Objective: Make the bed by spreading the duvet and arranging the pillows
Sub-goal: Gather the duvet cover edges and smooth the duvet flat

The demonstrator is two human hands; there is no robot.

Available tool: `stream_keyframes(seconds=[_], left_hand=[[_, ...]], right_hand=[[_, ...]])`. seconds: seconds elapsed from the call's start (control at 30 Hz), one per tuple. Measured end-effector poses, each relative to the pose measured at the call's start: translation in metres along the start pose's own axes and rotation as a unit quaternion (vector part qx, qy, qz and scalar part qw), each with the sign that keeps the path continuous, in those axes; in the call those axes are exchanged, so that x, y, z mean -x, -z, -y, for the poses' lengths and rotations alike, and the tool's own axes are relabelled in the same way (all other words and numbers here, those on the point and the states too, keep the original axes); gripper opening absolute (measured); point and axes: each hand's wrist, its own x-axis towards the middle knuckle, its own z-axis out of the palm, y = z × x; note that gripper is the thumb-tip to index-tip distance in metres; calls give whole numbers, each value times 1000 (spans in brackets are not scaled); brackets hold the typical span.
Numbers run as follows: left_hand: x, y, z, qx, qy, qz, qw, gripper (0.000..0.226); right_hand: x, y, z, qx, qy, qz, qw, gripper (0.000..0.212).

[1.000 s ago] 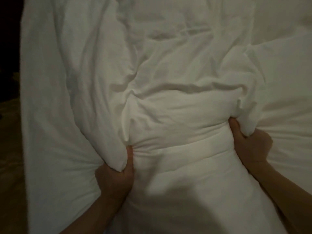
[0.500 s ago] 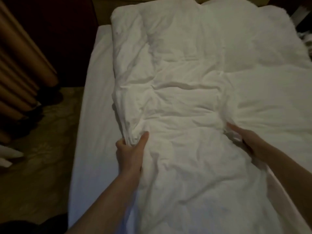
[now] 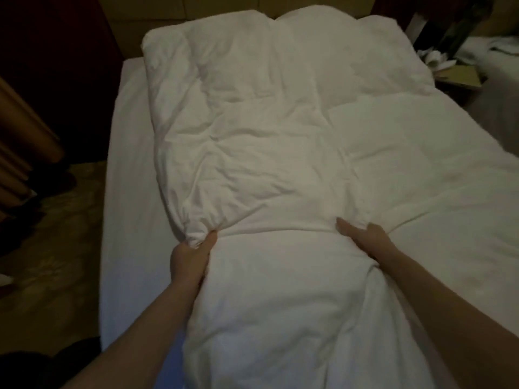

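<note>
Both arms reach forward over the bed. The left hand [image 3: 188,258] pinches a bunched fold of the one white duvet [image 3: 266,153], thumb on top. The right hand [image 3: 365,237] lies on it, fingers straight and close together. The duvet sits crumpled along the middle of the sheeted mattress [image 3: 126,192].

A rumpled white fabric duvet [image 3: 252,141] runs down the middle of the frame on a white-sheeted bed [image 3: 126,192], whose bare sheet shows along its left side. The left hand [image 3: 189,261] grips a bunched fold at lower centre-left; the right hand [image 3: 365,237] rests on the duvet at centre-right. Patterned dark carpet [image 3: 56,234] lies at far left. At upper right stands what may be a low wooden bedside table [image 3: 460,80], indistinct.
</note>
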Motion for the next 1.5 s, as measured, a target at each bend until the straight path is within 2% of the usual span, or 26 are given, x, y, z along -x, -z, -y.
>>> stream_keyframes(seconds=[0.07,0.13,0.17,0.2,0.23,0.3,0.33,0.4,0.47,0.5,0.6,0.73,0.8,0.87,0.9,0.97,1.0,1.03,1.07,1.13,1.2,1.3,1.33,1.4,1.47,1.5], left_hand=[[9,10,4,43,11,-28,999,43],[27,21,14,70,17,-68,995,68],[40,23,20,74,22,-81,994,82],[53,19,22,68,33,-73,994,93],[64,12,22,68,43,-43,996,98],[79,1,16,70,61,31,995,106],[80,1,11,86,66,49,993,109],[72,12,6,116,40,34,992,94],[68,30,12,130,4,6,991,47],[66,35,20,122,-8,0,993,33],[68,30,45,86,-3,-17,996,30],[62,31,51,49,-25,-34,998,35],[72,35,44,4,-79,-101,992,52],[91,29,25,-71,-262,-199,942,65],[102,21,10,-106,-397,-184,893,62],[117,-8,-13,-181,-603,-44,775,59],[110,-23,-12,-246,-627,12,739,59],[93,-33,-1,-322,-602,39,730,59],[73,-36,14,-387,-542,40,745,61],[31,-19,46,-450,-429,18,783,71],[9,7,67,-482,-366,16,796,76],[13,26,50,-491,-278,-38,825,66],[18,20,31,-468,-277,-68,836,60],[25,-3,-14,-380,-388,-99,834,48],[13,-33,-40,-365,-525,-53,767,48],[-2,-40,-43,-398,-539,-20,742,51]], right_hand=[[25,15,-1,-97,36,46,994,70],[35,24,-17,-88,66,80,991,46],[43,21,-25,-71,60,140,986,44],[56,23,-34,-41,69,195,977,54],[64,25,-39,-10,65,224,972,79],[56,23,-48,57,74,139,986,159],[68,23,-36,38,76,109,990,160],[74,21,2,18,73,-6,997,91],[75,38,-8,-12,108,-107,988,45],[73,36,-20,35,117,-125,985,44],[62,17,-68,198,77,-128,969,80],[43,27,-69,223,58,-62,971,70],[42,36,-65,291,31,-38,955,66],[41,38,-53,364,53,-118,922,60],[42,31,-42,374,117,-206,897,58],[49,-10,-9,295,335,-331,831,55],[57,-40,11,234,431,-306,816,51],[66,-70,25,231,506,-236,796,48],[66,-96,25,298,553,-161,762,48],[49,-107,0,469,515,-57,715,65],[12,-67,-32,517,397,-117,749,81],[-13,-26,-36,495,284,-209,794,71],[-12,-30,-20,471,288,-229,801,64],[0,-63,23,389,380,-271,794,50],[13,-114,59,334,493,-253,763,44],[13,-136,68,360,525,-207,743,45]])
